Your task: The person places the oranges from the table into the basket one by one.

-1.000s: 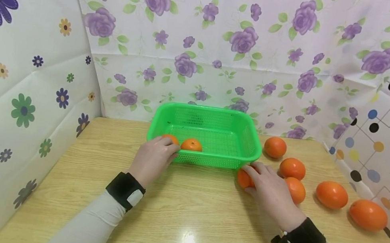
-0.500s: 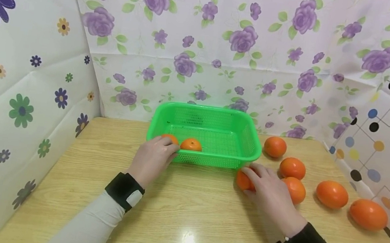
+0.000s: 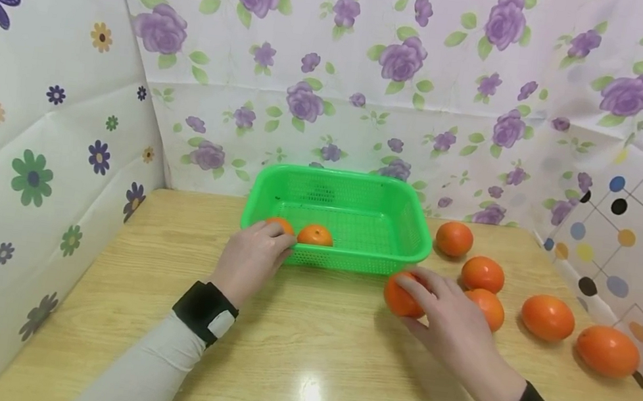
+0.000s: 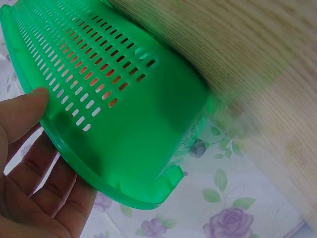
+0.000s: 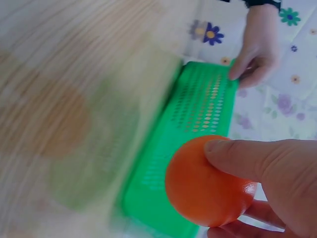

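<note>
My left hand [image 3: 249,260] pinches the near left rim of a green plastic basket [image 3: 359,262], with the thumb outside, as the left wrist view shows. Inside the basket, one orange [image 3: 315,234] sits by the near wall. Beside it lies another orange [image 3: 282,224], partly hidden by my left hand. My right hand [image 3: 456,325] holds an orange [image 5: 205,183] between thumb and fingers, just in front of the basket's near right corner. In the right wrist view this orange looks raised off the table.
Several more oranges lie on the right of the wooden table [image 3: 280,354]: one orange [image 3: 455,239] beside the basket, another orange [image 3: 488,309] partly behind my right hand, and one orange [image 3: 608,351] farthest right. A flowered cloth [image 3: 341,77] hangs behind the basket.
My right hand has lifted its orange slightly and shifted it a little left. The left hand stays on the basket rim, and the basket has not visibly moved on the table.
</note>
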Available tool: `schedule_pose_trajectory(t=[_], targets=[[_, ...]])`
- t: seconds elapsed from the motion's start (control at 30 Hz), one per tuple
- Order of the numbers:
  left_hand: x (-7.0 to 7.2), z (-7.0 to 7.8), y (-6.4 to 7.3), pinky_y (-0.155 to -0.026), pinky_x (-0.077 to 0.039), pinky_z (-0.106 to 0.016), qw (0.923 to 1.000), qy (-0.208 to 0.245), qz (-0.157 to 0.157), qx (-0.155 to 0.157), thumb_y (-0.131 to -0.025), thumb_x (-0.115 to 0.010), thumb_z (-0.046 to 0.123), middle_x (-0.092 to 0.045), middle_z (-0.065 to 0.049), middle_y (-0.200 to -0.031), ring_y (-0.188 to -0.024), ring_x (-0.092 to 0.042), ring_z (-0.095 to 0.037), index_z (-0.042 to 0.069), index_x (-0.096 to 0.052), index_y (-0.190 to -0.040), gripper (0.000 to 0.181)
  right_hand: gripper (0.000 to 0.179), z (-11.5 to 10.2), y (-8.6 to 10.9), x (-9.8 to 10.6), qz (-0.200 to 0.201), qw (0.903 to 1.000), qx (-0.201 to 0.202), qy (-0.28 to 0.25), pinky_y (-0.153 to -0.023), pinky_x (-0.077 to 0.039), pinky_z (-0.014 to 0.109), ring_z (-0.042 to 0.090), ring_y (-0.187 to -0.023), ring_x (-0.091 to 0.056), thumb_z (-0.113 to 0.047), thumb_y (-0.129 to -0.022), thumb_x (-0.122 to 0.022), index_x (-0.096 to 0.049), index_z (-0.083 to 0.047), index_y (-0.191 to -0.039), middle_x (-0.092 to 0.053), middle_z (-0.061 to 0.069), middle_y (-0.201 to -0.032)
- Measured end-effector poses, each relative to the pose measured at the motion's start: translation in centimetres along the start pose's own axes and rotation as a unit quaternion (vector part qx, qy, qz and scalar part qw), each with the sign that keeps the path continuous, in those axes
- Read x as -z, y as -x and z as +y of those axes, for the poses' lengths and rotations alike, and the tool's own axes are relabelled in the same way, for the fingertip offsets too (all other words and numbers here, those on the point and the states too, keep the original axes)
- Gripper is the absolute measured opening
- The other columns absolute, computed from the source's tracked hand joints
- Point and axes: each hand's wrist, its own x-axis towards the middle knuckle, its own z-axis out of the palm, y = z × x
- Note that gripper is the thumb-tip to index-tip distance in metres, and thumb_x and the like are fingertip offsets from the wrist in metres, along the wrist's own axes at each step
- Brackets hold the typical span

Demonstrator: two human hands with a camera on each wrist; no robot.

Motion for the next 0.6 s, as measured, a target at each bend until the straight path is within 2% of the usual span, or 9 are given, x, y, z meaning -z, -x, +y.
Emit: schedule_pose_trajectory(t=[0.3,0.6], targets=[[0.0,-0.1,0.1,-0.077,-0.052,-0.029,1.0000,-0.004,0.000,0.001,-0.085,-0.078,0.019,-0.065,0.003,-0.094,-0.090,-0.061,-0.019,0.016,-0.074,-0.096,0.011,0.074,-2.1,-1.4,2.4,0.072,0.9966,0.035,-0.020,-0.069,-0.054,0.036,0.027,-0.105,-0.061,-0.027,-0.068,-0.090,-0.061,-0.020,-0.136,-0.058,0.007,-0.133],[-0.2,-0.3,0.0,-0.078,-0.052,-0.029,1.0000,-0.005,0.000,-0.002,-0.086,-0.077,0.018,-0.065,0.002,-0.095,-0.090,-0.060,-0.020,0.016,-0.075,-0.096,0.010,0.075,-2.1,-2.8,3.1,0.076,0.9961,0.036,-0.027,-0.074,-0.056,0.035,0.026,-0.112,-0.059,-0.028,-0.069,-0.089,-0.059,-0.020,-0.138,-0.057,0.007,-0.134]])
